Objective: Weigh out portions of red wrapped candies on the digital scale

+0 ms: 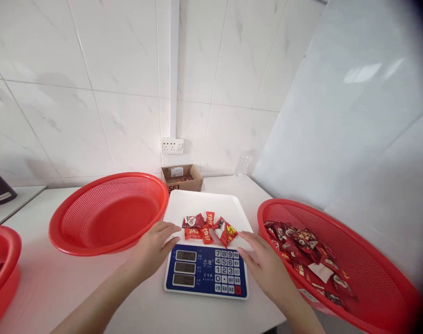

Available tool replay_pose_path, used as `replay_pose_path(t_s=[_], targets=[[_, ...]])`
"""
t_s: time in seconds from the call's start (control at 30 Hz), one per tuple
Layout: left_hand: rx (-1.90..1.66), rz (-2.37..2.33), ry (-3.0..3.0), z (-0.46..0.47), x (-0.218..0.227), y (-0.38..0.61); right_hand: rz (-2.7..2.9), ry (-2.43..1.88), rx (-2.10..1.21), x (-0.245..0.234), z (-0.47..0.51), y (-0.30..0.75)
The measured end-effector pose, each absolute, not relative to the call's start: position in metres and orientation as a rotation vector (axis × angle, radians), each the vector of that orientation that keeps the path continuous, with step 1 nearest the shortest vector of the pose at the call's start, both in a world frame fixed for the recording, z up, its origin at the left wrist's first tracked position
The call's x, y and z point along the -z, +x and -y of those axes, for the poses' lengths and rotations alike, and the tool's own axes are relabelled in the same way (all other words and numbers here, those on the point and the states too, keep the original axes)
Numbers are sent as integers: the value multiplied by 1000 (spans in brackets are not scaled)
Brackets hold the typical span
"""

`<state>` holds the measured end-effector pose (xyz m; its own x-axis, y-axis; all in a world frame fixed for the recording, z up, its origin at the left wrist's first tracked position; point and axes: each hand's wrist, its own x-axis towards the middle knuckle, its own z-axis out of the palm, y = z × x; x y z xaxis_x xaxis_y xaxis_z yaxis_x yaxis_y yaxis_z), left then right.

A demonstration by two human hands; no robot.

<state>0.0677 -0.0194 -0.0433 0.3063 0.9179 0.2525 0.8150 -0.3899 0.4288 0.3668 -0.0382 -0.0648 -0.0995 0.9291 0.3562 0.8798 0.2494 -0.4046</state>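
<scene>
A white digital scale (pixel 239 206) with a blue keypad panel stands in front of me. Several small red snack packets (pixel 206 234) lie together on its white pan, and digits show on its displays. At the pan's left edge is my left hand (pixel 156 246), thumb and fingers apart, fingertips just left of the packets. My right hand (pixel 262 262) is at the opposite edge with its fingers parted, the fingertips close to the rightmost packet (pixel 225 232). Neither hand holds anything. I cannot tell whether the fingertips touch the pan.
Left of the scale sits a red mesh basket (pixel 109 250) with nothing in it. A basket of red packets (pixel 284 204) is at the right; part of another basket (pixel 13 236) shows far left. Behind the scale are a cardboard box (pixel 183 183) and a clear plastic container (pixel 242 164) near the wall.
</scene>
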Motion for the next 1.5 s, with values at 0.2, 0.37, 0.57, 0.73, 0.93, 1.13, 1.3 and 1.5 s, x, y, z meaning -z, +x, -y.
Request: replay_pose_path(t_s=[0.2, 0.37, 0.57, 0.73, 0.93, 1.13, 1.3, 1.5], targets=[[-572, -1494, 2416, -5, 37, 120, 2100, -1485, -114, 53, 26, 323], [-511, -1539, 2338, -11, 36, 123, 2088, -1570, -158, 53, 18, 325], [-498, -1571, 2228, -11, 37, 117, 2034, -1589, -246, 60, 12, 330], [-557, -1582, 2179, -9, 42, 113, 2051, -1564, -280, 63, 14, 331], [-714, -1490, 2212, -3, 41, 114, 2047, -1586, -285, 60, 17, 330], [-906, -1774, 2159, -13, 21, 73, 2070, -1599, -307, 57, 19, 333], [-813, -2125, 2060, -27, 21, 28, 2066, -1584, -314, 58, 19, 334], [-538, -2021, 2079, -16, 41, 28, 2047, -1587, -323, 56, 20, 332]])
